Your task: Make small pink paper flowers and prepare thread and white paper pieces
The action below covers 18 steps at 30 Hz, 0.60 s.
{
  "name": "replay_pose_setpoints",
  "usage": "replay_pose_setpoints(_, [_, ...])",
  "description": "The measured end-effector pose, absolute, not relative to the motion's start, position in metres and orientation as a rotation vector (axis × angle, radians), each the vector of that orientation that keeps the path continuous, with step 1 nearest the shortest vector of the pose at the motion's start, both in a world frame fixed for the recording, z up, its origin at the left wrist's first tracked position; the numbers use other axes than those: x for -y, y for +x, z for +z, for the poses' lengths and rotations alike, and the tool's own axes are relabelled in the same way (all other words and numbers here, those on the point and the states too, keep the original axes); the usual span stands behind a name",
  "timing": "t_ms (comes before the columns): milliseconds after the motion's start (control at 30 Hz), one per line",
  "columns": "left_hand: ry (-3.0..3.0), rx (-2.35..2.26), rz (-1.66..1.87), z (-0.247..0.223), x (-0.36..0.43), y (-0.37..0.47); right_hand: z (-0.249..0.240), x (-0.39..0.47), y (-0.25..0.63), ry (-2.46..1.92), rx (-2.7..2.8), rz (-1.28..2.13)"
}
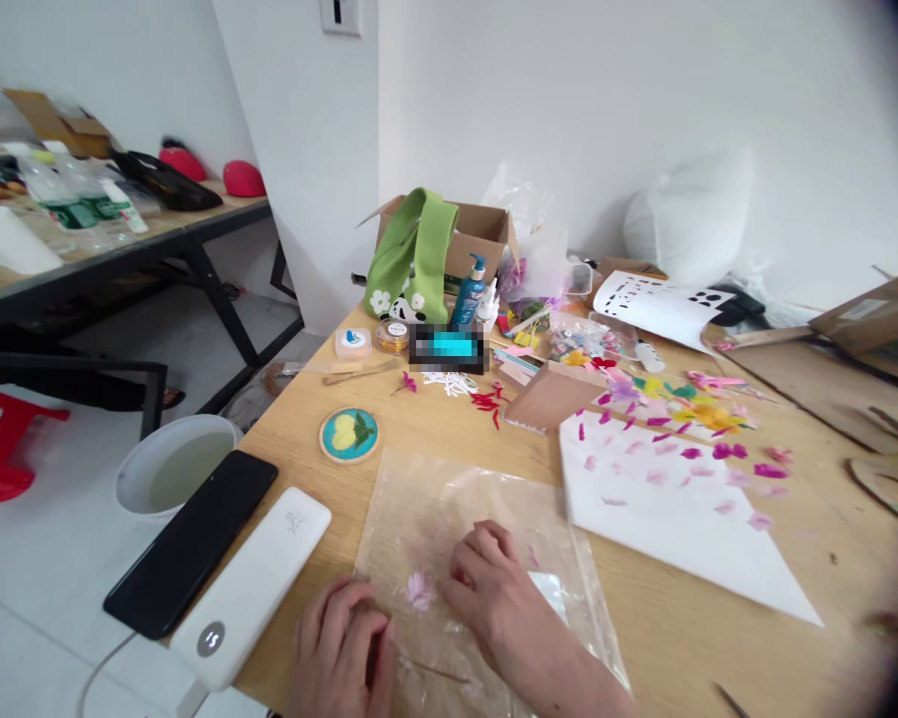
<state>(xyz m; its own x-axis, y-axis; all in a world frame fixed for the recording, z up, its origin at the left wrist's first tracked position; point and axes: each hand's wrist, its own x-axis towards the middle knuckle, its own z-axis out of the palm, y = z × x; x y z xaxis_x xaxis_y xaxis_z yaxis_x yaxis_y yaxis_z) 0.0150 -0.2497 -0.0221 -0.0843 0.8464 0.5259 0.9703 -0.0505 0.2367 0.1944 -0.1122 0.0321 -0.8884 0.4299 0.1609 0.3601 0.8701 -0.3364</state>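
Observation:
A clear plastic sheet (486, 489) lies on the wooden table in front of me. My left hand (344, 648) rests at its left edge, fingers curled in and pressed together. The fingertips are hidden, and a thin brown stem (434, 670) runs over the plastic from beside the thumb; whether it is held I cannot tell. On the plastic between my hands is a pale pink petalled flower (419, 590). My right hand (494, 588) bends over the sheet with closed fingers, its grip hidden from view. A small pale-blue piece (549, 595) lies beside the right wrist.
To the right, pink petals dot a white sheet (644, 499). On the left lie a black phone (195, 543) and white power bank (261, 583), beyond which a white bucket (176, 469) stands. Further back are a round yellow-flower piece (349, 435), a blue pump bottle (470, 294) and a green bag (411, 264).

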Motion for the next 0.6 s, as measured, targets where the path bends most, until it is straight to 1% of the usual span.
replay_pose_setpoints(100, [-1.963,2.007,-0.829,-0.022,0.250,0.015,0.030,0.112,0.196,-0.588,2.822,0.442])
replay_pose_setpoints(333, [-1.952,2.027,-0.868,-0.021,0.249,0.017,0.038,0.104,0.206,-0.727,2.731,0.381])
replay_pose_setpoints(600, [-1.951,2.023,-0.873,-0.022,0.250,0.018,0.030,0.107,0.209,-0.835,2.683,0.366])
